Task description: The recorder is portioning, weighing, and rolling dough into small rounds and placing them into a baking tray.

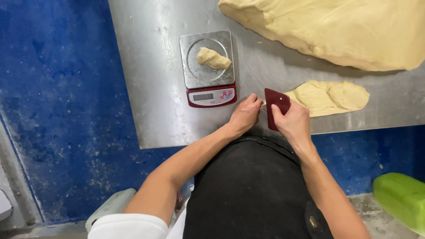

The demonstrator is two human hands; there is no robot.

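Observation:
My right hand (292, 121) grips a dark red plastic dough scraper (275, 104) held upright at the near edge of a steel table (155, 88). Just left of the scraper, my left hand (245, 114) pinches a small bit of dough, mostly hidden by its fingers. A flattened strip of pale yellow dough (330, 96) lies to the right of the scraper, touching it. A small kitchen scale (207, 68) with a steel platform and red base stands behind my left hand, with a small dough piece (213, 58) on it.
A very large mass of dough (336, 28) covers the table's far right. The floor (62, 110) is blue and worn. A green object (400, 199) sits at lower right, a pale object (113, 206) at lower left. A dark apron covers my front.

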